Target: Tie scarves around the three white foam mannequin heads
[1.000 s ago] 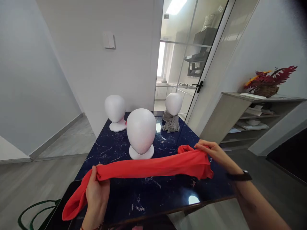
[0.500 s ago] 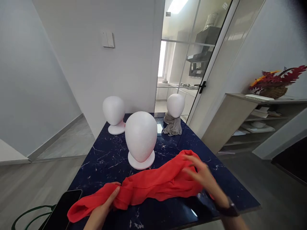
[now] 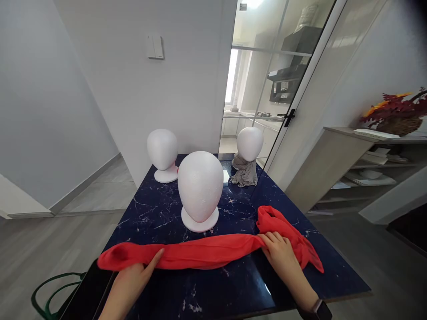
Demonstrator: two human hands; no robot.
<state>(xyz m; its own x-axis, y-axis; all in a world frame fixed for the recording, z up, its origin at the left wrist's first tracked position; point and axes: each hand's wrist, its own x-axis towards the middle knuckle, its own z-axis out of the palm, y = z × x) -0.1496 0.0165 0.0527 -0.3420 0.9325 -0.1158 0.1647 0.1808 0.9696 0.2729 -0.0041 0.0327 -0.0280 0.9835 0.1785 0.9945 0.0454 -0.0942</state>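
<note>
A red scarf (image 3: 207,252) is drawn out lengthwise across the near part of the dark marbled table. My left hand (image 3: 135,273) grips it near its left end, thumb on top and the other fingers hidden beneath the cloth. Toward the other end, my right hand (image 3: 276,251) is closed on the scarf, and a loose tail of it spreads on the table past that hand. Just beyond the scarf stands a bare white foam head (image 3: 200,189) on a round base.
Another white foam head (image 3: 162,151) stands at the back left. A third head (image 3: 250,143), at the back right, wears a grey scarf (image 3: 245,171). Green cord loops (image 3: 50,293) lie at the lower left. Right of the table is a shelf unit (image 3: 320,164).
My right hand, open above the scarf before, has come down and closed on it. The bunched cloth between my hands is now pulled into a narrower, straighter band.
</note>
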